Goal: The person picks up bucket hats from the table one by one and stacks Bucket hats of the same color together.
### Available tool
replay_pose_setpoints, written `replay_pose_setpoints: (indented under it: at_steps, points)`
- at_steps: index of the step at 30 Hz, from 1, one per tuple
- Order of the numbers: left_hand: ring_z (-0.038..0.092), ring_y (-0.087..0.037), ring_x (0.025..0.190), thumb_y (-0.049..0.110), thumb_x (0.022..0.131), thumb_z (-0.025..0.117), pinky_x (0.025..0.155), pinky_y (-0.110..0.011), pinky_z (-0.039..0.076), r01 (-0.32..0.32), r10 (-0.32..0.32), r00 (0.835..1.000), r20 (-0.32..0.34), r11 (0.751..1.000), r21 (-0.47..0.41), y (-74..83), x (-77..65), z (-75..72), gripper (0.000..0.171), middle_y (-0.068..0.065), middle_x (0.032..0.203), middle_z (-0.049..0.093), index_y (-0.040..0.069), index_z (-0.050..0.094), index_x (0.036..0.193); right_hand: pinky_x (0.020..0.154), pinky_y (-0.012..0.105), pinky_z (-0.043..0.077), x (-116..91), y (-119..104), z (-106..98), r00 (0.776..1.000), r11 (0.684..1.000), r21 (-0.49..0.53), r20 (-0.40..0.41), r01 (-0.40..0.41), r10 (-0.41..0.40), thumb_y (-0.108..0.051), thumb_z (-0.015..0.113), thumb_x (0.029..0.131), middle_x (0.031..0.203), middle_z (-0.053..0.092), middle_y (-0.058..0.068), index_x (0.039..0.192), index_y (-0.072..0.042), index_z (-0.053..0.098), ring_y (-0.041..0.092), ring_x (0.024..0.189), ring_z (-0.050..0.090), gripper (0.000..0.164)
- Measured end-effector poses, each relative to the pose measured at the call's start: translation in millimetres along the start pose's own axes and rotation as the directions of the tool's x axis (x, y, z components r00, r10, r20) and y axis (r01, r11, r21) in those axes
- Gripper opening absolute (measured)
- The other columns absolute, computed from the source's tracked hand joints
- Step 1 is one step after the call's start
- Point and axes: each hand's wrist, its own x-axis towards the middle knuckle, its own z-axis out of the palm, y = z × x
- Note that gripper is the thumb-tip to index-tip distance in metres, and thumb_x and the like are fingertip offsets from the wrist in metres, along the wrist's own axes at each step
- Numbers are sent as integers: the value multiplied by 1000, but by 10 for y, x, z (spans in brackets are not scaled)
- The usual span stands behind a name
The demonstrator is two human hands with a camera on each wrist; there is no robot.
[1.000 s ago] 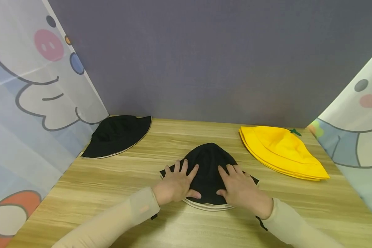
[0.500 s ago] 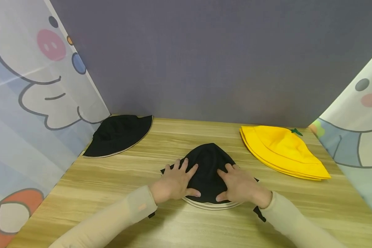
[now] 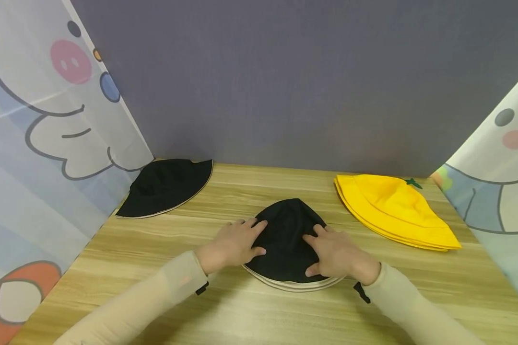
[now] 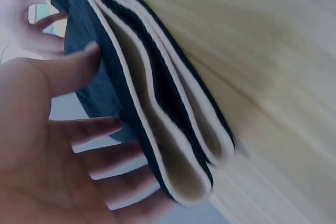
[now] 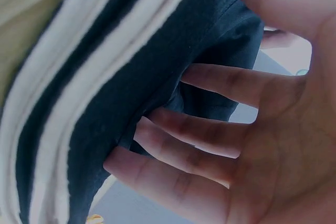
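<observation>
Two black bucket hats [image 3: 285, 244], one laid over the other, lie flattened in the middle of the table in the head view. Their cream-lined brim edges [image 4: 173, 129] show as folded layers in the left wrist view. My left hand [image 3: 230, 244] touches the left side of the top hat, thumb and fingers spread. On the right side rests my right hand [image 3: 341, 254], its fingers fairly straight against the black cloth [image 5: 152, 72]. Neither hand grips the hats.
Another black hat [image 3: 166, 187] lies at the back left of the wooden table [image 3: 177, 244]. Stacked yellow hats [image 3: 393, 206] with a green stem lie at the back right. A grey panel [image 3: 259, 86] stands behind, with printed curtains [image 3: 34, 167] on both sides.
My left hand has slid left, toward the outer side of the middle hats. The right hand has shifted only slightly. The far black hat and yellow hats stay put.
</observation>
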Motion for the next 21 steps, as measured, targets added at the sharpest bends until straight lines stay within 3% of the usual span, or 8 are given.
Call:
replay_pose_setpoints:
  at_steps: [7, 14, 21]
  points:
    - [54, -25, 100, 43, 89, 55, 77, -40, 48, 22, -29, 991, -130, 998, -53, -204, -25, -71, 50, -7, 115, 56, 11, 50, 127, 65, 35, 42, -10, -15, 19, 1000, 1000, -22, -17, 12, -12, -60, 65, 72, 110, 47, 6, 132, -13, 47, 22, 95, 47, 79]
    - [56, -23, 91, 37, 90, 55, 73, -39, 48, 65, -79, 987, -139, 992, -106, -406, 24, -119, 41, -6, 106, 58, 7, 55, 119, 66, 34, 43, -8, -26, 27, 1000, 1000, -29, -18, 8, -9, -60, 66, 72, 110, 47, 7, 131, -12, 47, 22, 95, 47, 79]
    - [53, -18, 71, 30, 89, 57, 55, -36, 46, 115, -131, 965, -228, 990, -80, -673, 108, -165, 28, -4, 90, 56, 8, 57, 108, 63, 33, 43, -5, -29, 23, 999, 999, -42, -34, 10, -12, -59, 67, 71, 108, 48, 7, 131, -11, 48, 22, 95, 47, 78]
